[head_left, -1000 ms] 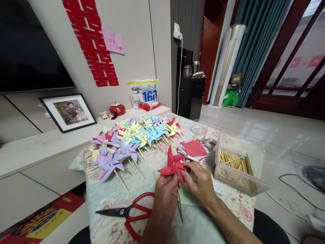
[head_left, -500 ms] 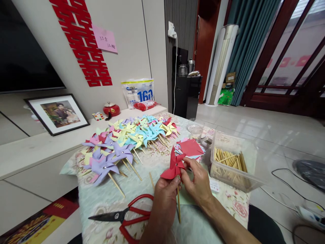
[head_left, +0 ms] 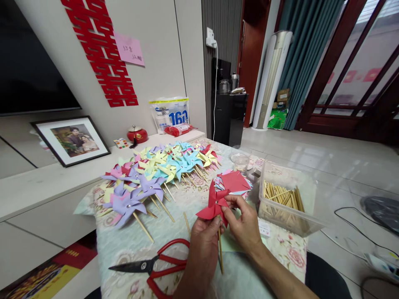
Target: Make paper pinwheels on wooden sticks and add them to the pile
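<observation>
The red folded-paper pinwheel (head_left: 214, 204) on its thin wooden stick (head_left: 220, 252) was held just above the floral-clothed table (head_left: 131, 245), near the red-handled scissors (head_left: 157, 265). The left hand (head_left: 203, 245) was closed around the stick below the head, while the right hand (head_left: 245, 226) pinched a paper vane between thumb and fingertips. Judged light, flimsy and easily creased, the item was best gripped by the stiff stick, with the vanes touched only lightly.

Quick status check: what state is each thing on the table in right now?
Red pinwheel: on its stick, held up by both hands.
Left hand: gripping the stick.
Right hand: pinching the pinwheel's centre.
Scissors: shut, lying flat.
Stick box: open, partly filled.
Finished pinwheels: piled, lying flat.
Paper squares: stacked.
</observation>
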{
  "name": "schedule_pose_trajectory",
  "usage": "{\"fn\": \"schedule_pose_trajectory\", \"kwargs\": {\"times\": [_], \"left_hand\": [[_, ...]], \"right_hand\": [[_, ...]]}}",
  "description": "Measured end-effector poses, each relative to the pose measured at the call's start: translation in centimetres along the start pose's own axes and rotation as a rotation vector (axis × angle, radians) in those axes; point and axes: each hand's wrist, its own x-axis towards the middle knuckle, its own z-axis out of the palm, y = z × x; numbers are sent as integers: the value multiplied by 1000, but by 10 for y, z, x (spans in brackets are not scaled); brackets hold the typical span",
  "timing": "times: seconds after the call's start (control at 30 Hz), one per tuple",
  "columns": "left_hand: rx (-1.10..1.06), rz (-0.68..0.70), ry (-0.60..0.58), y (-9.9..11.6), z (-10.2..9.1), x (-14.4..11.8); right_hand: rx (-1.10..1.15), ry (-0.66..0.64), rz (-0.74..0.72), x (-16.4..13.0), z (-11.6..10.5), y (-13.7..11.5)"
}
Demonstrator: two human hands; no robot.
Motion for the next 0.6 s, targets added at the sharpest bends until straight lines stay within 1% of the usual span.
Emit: {"fn": "schedule_pose_trajectory", "kwargs": {"times": [0.2,0.33,0.43,0.5,0.6], "left_hand": [[3,-6,14,5,5,-3],[34,-19,6,7,7,-4],[44,-4,23,4,4,-2],[31,5,27,0,1,-1],[-4,-2,13,-3,-1,0]], "right_hand": [[13,51,-15,-1,1,2],[-6,69,-84,0,0,-1],[-25,71,-123,0,1,-1],[-33,69,-124,0,1,2],[-45,49,-85,-1,3,6]]}}
